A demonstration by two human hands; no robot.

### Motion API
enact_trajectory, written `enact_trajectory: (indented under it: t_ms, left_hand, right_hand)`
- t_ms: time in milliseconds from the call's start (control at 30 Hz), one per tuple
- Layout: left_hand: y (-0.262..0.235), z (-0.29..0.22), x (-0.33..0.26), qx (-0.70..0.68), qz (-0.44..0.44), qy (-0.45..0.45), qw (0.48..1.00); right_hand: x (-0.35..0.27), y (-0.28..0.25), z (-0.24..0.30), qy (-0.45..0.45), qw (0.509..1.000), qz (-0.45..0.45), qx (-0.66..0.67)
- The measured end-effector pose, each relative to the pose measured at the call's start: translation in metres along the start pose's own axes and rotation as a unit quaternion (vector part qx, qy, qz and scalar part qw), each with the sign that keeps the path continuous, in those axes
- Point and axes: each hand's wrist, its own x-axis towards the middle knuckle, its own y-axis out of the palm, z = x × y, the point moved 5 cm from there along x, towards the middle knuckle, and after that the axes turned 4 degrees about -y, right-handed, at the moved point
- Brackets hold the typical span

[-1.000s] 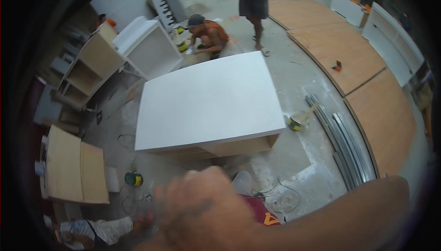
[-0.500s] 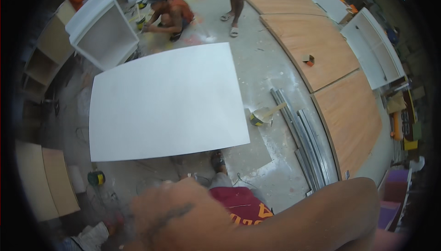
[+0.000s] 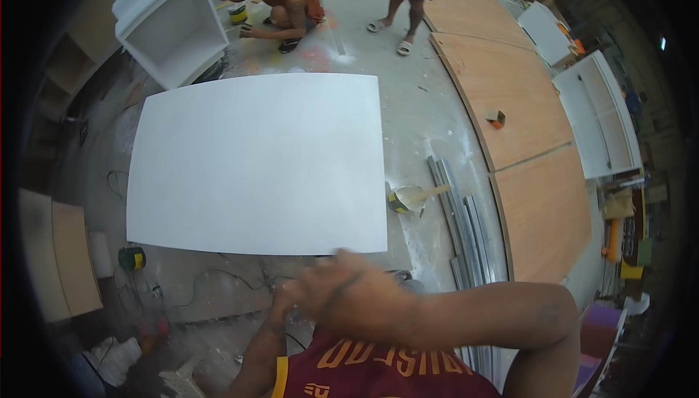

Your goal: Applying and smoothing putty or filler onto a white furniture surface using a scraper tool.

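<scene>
A large flat white panel (image 3: 255, 165) lies raised off the floor in front of me. Near its front edge my right hand (image 3: 357, 292) is smeared by motion, with the forearm coming across from the right. My left hand (image 3: 282, 297) sits just beside and partly behind it, low in front of my body. Neither hand's fingers show clearly, so I cannot make out what they hold, if anything. Close to the panel's right edge stands a tub (image 3: 397, 200) of whitish paint or filler with a wooden stick (image 3: 435, 191) leaning out of it.
Metal profiles (image 3: 460, 223) lie right of the tub, beside brown wood boards (image 3: 542, 209) carrying a small box (image 3: 496, 118). A white cabinet (image 3: 175, 34) stands at far left near a crouching co-worker (image 3: 291, 9). Another person's legs (image 3: 408, 16) show behind. A cable (image 3: 218, 274) trails on the floor.
My right hand has moved up and right, away from the lower left. The left forearm and hand have come into view. The crouching co-worker has stretched out an arm. The whole view has shifted.
</scene>
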Motion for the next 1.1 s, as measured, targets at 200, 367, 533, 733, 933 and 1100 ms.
enact_trajectory:
  t_ms: [200,367,533,733,933,1100]
  left_hand:
    - [0.008,0.002,-0.045,0.091,-0.100,-0.469,0.873]
    - [0.049,-0.065,-0.064,0.086,-0.132,-0.480,0.863]
    - [0.145,-0.100,-0.053,0.143,-0.136,-0.475,0.857]
    - [0.238,-0.176,-0.018,0.122,-0.132,-0.377,0.909]
    - [0.331,-0.194,0.021,0.009,-0.139,-0.355,0.924]
    - [0.384,-0.157,0.031,-0.018,-0.068,-0.459,0.886]
  right_hand:
    - [-0.178,0.077,-0.155,0.257,0.964,-0.018,0.061]
    - [-0.368,0.217,-0.269,0.425,0.886,-0.099,0.156]
    - [-0.462,0.374,-0.373,0.406,0.873,-0.136,0.233]
    - [-0.513,0.499,-0.498,0.429,0.817,-0.222,0.316]
    - [-0.443,0.561,-0.554,0.422,0.789,-0.099,0.436]
    - [-0.305,0.611,-0.584,0.464,0.703,-0.194,0.503]
